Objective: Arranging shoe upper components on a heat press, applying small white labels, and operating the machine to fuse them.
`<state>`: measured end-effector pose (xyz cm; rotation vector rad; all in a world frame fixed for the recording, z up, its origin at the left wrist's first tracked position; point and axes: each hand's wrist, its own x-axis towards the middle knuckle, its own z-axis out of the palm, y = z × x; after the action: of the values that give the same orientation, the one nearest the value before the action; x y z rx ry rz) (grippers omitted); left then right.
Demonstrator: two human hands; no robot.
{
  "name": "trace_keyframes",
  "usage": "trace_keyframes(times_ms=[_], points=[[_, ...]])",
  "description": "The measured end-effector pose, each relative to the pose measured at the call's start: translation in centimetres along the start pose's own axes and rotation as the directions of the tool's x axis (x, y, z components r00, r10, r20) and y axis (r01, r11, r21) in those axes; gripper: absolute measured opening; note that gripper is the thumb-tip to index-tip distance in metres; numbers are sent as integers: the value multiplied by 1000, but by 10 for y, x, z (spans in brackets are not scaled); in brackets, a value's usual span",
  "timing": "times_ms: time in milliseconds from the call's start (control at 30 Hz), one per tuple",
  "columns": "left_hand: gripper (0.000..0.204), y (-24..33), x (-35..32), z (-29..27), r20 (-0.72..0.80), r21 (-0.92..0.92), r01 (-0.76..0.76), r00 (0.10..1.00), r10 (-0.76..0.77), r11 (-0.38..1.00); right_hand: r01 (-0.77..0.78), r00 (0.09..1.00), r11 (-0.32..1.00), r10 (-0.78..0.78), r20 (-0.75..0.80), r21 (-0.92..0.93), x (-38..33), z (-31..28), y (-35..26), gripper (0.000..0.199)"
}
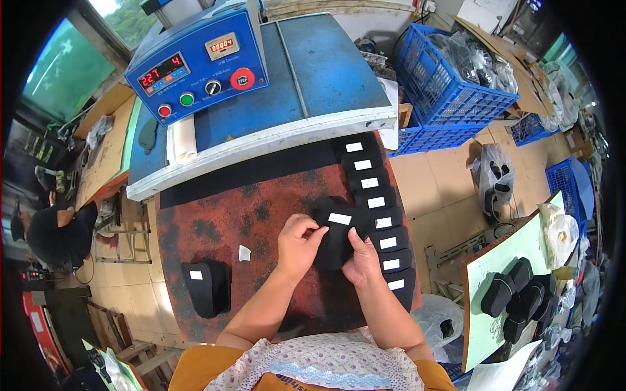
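A black padded fabric piece [336, 244] with a white label [340, 219] is in front of me over the red-brown worktop. My right hand [362, 262] grips its right side, thumb on top. The fingertips of my left hand [301, 244] are pinched together at its left edge, close below the label; what lies between them is too small to make out. To the right, several like black pieces [378, 201] overlap in a column, each with a white label. A small stack of black pieces [210, 287] lies at the left, a label on its top one.
A blue press machine [195, 65] with buttons and a red display stands over the worktop [222, 225] at the back. Blue crates [443, 85] with plastic-wrapped goods stand back right. A pale green board [482, 274] holds black pieces. Another person [55, 234] is far left.
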<state>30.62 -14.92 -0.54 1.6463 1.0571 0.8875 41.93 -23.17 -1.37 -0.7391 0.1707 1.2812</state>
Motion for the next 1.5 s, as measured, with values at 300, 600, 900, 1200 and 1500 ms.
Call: trace_keyframes(times_ms=[300,600,900,1200,1500], points=[[9,11,-12,-10,64,408,-651,720,691,640,-175,985,949,168,47,262,-3,-1,-2,53],[16,-31,59,-13,-311,-124,78,944,-114,989,-52,996,977,67,-63,207,-15,-1,-20,48],[33,-45,124,-5,-315,232,148,946,-70,962,-87,996,978,92,-17,192,-19,-8,-18,45],[16,3,53,-21,473,-103,392,827,-302,914,36,995,995,-44,-87,-91,-1,-14,-17,45],[28,-39,109,-28,-118,457,103,992,-54,884,59,998,987,-54,-41,149,-6,-16,-37,54]])
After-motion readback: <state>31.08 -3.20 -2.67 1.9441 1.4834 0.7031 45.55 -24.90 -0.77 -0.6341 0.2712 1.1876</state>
